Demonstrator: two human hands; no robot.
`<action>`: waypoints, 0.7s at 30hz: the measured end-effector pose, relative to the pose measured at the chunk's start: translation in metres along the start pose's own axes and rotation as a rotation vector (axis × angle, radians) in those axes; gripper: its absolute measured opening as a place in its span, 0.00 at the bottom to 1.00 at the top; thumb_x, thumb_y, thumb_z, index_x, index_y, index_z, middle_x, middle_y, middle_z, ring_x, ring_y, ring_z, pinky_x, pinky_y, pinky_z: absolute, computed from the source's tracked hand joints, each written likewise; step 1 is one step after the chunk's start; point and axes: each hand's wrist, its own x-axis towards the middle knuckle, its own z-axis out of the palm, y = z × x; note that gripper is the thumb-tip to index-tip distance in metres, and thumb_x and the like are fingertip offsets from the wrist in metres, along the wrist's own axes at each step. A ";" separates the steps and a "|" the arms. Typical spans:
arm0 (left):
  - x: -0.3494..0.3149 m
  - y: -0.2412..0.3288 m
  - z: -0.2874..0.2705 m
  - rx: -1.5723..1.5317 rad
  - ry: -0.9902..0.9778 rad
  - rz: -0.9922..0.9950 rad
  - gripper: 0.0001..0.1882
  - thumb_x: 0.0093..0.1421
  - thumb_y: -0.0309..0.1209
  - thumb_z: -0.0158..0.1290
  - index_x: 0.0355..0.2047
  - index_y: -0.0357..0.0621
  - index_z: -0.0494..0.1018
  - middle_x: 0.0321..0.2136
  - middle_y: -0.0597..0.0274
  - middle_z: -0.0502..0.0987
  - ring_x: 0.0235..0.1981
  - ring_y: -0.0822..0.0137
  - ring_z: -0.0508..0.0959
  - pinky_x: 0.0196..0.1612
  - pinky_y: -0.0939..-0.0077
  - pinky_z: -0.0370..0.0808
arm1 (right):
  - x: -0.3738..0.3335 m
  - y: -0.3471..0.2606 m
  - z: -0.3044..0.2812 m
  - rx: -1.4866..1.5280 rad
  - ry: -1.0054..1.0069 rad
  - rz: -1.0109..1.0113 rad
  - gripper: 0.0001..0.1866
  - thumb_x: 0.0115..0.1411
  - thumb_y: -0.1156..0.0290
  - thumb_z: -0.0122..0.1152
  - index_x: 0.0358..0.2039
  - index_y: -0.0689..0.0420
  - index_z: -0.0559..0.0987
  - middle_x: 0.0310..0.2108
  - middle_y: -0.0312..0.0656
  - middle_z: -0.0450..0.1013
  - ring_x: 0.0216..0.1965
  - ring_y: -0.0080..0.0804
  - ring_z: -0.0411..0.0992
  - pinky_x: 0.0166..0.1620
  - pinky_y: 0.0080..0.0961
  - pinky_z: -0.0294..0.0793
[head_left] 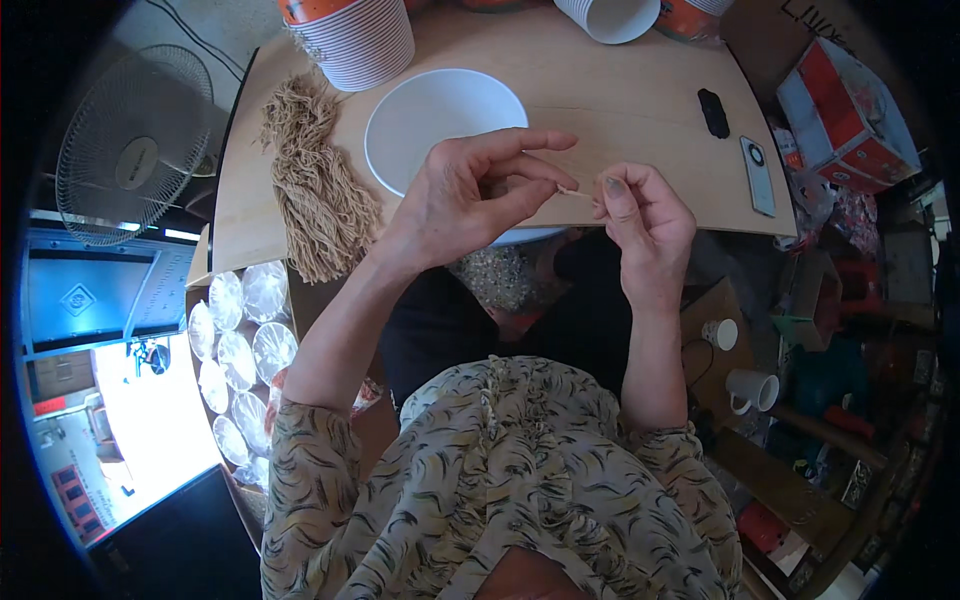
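Observation:
A short, thin beige string (574, 192) is stretched between my two hands, just above the near edge of the table. My left hand (465, 190) pinches one end between thumb and forefinger, its other fingers held out. The other end goes into my right hand (648, 225), whose thumb and curled fingers close on it. Under and behind my left hand is a round white shallow dish (430, 115). To its left lies a thick bundle of tan strings (322, 190), hanging slightly over the table edge.
Stacked orange-and-white paper tubs (365, 45) stand at the back. A phone (758, 175) and a small black item (713, 113) lie at right. Clear plastic-wrapped cups (237, 355) are at lower left, near a fan (135, 150). A white mug (752, 390) stands at lower right.

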 end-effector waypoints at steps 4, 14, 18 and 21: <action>-0.002 -0.002 0.002 0.027 0.046 0.014 0.23 0.65 0.22 0.55 0.61 0.37 0.69 0.40 0.60 0.84 0.42 0.79 0.80 0.44 0.86 0.76 | -0.006 -0.006 -0.001 -0.059 -0.006 0.003 0.11 0.68 0.70 0.59 0.43 0.65 0.78 0.32 0.33 0.74 0.32 0.17 0.71 0.39 0.15 0.72; -0.001 0.006 0.007 0.243 0.093 0.017 0.21 0.64 0.22 0.56 0.58 0.41 0.73 0.38 0.60 0.84 0.38 0.80 0.80 0.39 0.85 0.78 | -0.009 -0.012 0.006 -0.393 -0.066 -0.189 0.08 0.62 0.79 0.63 0.42 0.62 0.76 0.33 0.30 0.72 0.29 0.11 0.66 0.31 0.10 0.65; -0.002 0.005 0.009 0.241 0.109 -0.010 0.21 0.63 0.21 0.57 0.58 0.42 0.73 0.38 0.60 0.84 0.39 0.80 0.80 0.39 0.85 0.79 | -0.006 -0.001 0.011 -0.461 -0.059 -0.243 0.07 0.60 0.79 0.65 0.38 0.62 0.76 0.32 0.32 0.72 0.25 0.12 0.64 0.27 0.12 0.61; -0.002 -0.001 0.007 0.227 0.115 0.019 0.22 0.63 0.21 0.57 0.58 0.42 0.73 0.38 0.61 0.85 0.39 0.79 0.81 0.42 0.84 0.79 | -0.004 0.004 0.013 -0.431 -0.042 -0.265 0.07 0.59 0.79 0.66 0.36 0.62 0.76 0.31 0.32 0.72 0.22 0.13 0.62 0.24 0.14 0.60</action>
